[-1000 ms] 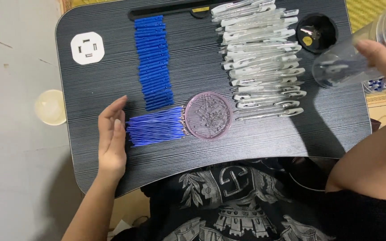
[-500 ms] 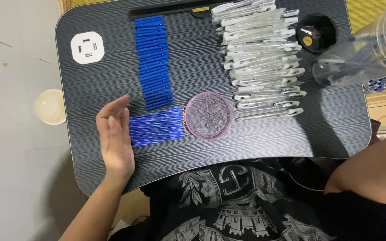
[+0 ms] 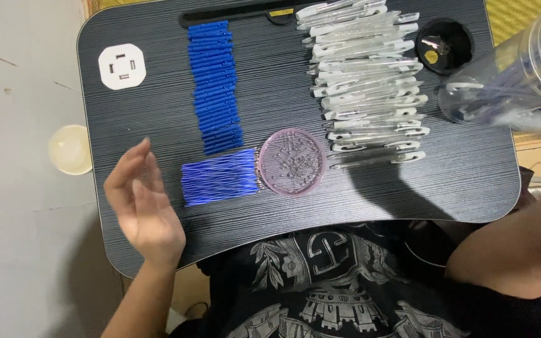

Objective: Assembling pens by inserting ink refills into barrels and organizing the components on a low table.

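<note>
Left hand (image 3: pixel 142 209) spread, raised over counter (image 3: pixel 158 112) near-left edge, beside blue refills (image 3: pixel 220 176). Right hand out of view; clear jar (image 3: pixel 508 78) at far-right corner.

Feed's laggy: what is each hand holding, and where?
Left hand holds nothing, open above the table. The clear bottle is raised at right; its grip is out of frame.

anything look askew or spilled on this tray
Nothing is spilled. The blue caps and clear barrels lie in tidy rows. Only the clear container stands out: it hangs tilted over the tray's right edge, contents inside.
</note>
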